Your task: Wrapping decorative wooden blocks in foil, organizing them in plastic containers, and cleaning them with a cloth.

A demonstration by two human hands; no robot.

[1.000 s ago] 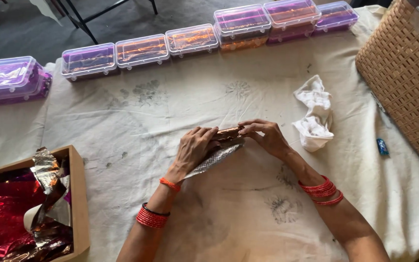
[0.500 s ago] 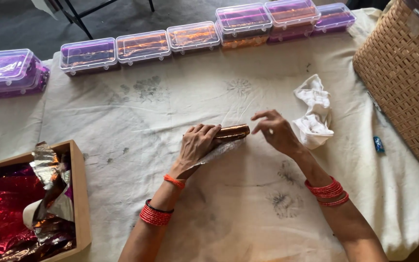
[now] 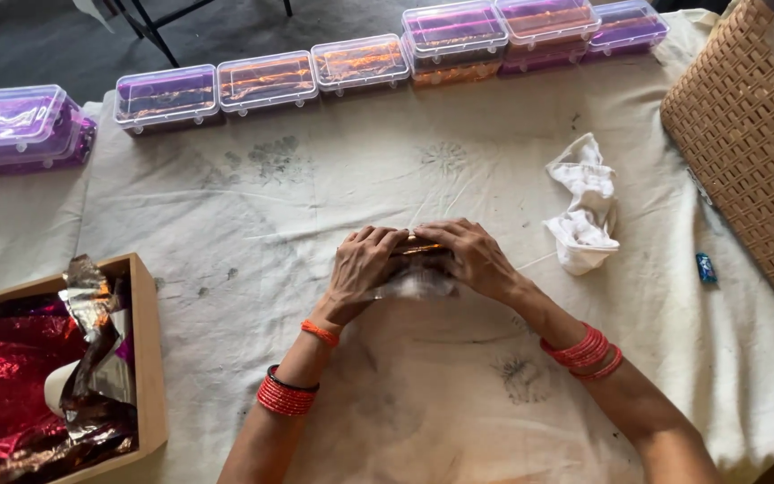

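Note:
On the cloth-covered table, my left hand (image 3: 362, 269) and my right hand (image 3: 469, 257) press together over a small copper-coloured foil roll (image 3: 418, 250). A silver foil sheet (image 3: 416, 285) spreads out under it between my palms. Both hands have their fingers curled over the roll, and most of it is hidden beneath them. Red bangles ring both wrists.
A row of clear plastic boxes (image 3: 266, 81) with purple and orange foil lines the far edge. A wooden tray (image 3: 147, 358) of red and silver foil sits at the near left. A crumpled white cloth (image 3: 584, 206), a small blue object (image 3: 706, 268) and a woven basket (image 3: 754, 134) are on the right.
My right hand, which had lifted off to the right half a second ago, has come back onto the roll. The roll is now covered by both hands.

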